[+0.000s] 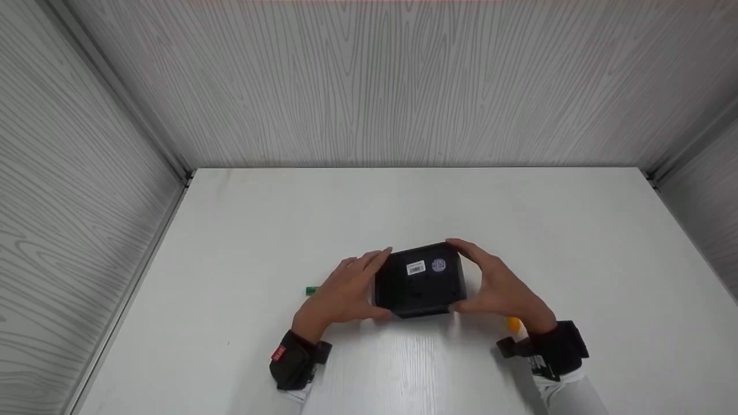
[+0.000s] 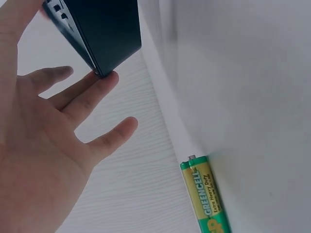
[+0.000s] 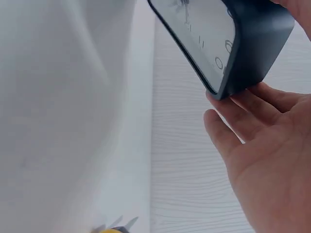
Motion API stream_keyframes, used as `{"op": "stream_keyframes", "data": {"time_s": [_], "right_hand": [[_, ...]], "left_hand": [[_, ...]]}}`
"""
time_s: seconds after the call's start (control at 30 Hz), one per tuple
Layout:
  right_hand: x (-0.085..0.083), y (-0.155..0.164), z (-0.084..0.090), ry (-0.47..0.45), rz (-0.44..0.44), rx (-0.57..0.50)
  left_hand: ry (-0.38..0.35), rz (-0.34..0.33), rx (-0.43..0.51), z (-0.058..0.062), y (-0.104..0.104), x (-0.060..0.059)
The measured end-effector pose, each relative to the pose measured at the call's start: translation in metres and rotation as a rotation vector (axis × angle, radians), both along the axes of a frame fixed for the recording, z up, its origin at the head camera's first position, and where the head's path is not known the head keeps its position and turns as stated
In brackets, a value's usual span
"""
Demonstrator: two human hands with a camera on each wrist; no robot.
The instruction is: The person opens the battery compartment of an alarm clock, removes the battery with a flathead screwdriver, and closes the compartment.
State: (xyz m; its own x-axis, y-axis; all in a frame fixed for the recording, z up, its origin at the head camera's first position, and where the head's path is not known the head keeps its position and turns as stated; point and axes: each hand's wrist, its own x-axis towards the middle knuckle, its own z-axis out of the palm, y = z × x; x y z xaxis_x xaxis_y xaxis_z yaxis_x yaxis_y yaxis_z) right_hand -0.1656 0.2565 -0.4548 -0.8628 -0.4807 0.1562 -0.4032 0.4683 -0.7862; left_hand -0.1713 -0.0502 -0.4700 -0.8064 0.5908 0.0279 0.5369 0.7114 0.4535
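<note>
We are holding a black rectangular plastic clock (image 1: 420, 280) between both hands, lifted just above the white wood-grain surface (image 1: 403, 207), its back with two stickers facing up. Our left hand (image 1: 346, 291) is cupping its left side, our right hand (image 1: 499, 288) its right. A green-and-yellow battery (image 2: 204, 194) is lying near the left hand.

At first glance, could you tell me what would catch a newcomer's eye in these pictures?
The black clock stands out first, held back side up between the left hand and the right hand near the middle of the white table. Next come two batteries on the table: a green and yellow battery by the left hand, and a yellow one half hidden beside the right wrist.
</note>
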Motion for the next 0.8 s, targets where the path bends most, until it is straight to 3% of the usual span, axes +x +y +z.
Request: {"op": "stream_keyframes", "data": {"time_s": [0.33, 0.8], "right_hand": [[0.007, -0.005, 0.02, 0.173, 0.028, -0.095], [0.012, -0.013, 0.037, 0.3, 0.105, -0.101]], "left_hand": [[-0.01, -0.014, 0.036, 0.004, 0.004, 0.002], [-0.061, -0.022, 0.105, 0.014, 0.009, 0.013]]}}
